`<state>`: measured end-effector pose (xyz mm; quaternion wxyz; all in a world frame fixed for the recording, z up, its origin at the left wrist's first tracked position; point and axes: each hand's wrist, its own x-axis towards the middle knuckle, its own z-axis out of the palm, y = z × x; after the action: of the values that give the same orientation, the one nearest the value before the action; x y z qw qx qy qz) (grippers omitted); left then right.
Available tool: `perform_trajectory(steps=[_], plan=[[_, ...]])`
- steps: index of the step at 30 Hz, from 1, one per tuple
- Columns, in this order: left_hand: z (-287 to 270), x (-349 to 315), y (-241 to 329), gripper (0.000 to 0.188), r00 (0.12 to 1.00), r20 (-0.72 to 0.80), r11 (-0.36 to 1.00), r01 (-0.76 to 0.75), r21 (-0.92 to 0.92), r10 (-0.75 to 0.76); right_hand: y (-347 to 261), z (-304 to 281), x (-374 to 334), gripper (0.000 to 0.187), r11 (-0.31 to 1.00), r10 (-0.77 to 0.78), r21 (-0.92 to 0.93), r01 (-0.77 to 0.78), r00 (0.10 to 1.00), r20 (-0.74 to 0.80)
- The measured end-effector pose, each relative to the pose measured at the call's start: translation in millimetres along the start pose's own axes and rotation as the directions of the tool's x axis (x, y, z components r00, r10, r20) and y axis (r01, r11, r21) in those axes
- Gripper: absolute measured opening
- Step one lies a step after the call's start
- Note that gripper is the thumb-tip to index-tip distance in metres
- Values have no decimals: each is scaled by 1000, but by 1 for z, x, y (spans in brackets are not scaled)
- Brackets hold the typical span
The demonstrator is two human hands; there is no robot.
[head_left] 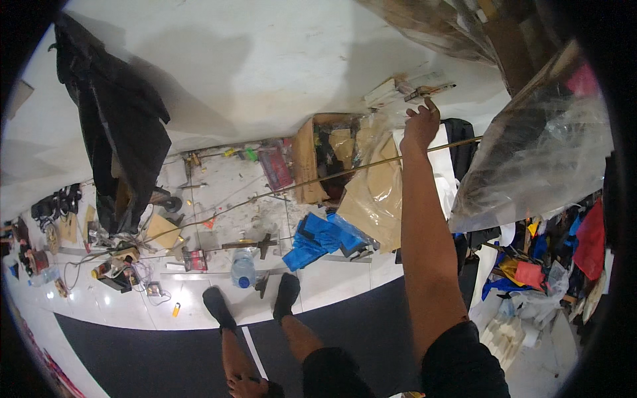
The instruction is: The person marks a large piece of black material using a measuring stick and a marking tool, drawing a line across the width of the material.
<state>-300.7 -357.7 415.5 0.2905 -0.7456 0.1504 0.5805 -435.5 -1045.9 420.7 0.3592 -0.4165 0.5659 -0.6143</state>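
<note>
Dark-tipped strip (439, 88), long axis sideways, tip rightward, right hand (423, 124) just below, fingers bent, grip unclear

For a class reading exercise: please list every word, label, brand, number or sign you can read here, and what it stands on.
No text can be read anywhere here.
Small box-like item by the right hand: any print too small.
Red packet on the floor: any markings too blurred.
Blue-capped bottle: no legible lettering.

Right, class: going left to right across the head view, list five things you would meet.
Black hanging sheet, clear bottle, crumpled blue material, the person's right hand, large clear plastic sheeting.
</note>
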Motion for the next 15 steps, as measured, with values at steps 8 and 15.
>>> perform_trajectory(steps=[8, 15], plan=[[13, 30, 2, 69, 993, 108, 999, 54, 5, -54, 40, -15, 95, 45, -555, -84, -546, 628, 610, 788], [39, 30, -20, 80, 998, 20, 998, 56, -27, -55, 50, 15, 91, 30, 548, -468, -754, 363, 880, 85]])
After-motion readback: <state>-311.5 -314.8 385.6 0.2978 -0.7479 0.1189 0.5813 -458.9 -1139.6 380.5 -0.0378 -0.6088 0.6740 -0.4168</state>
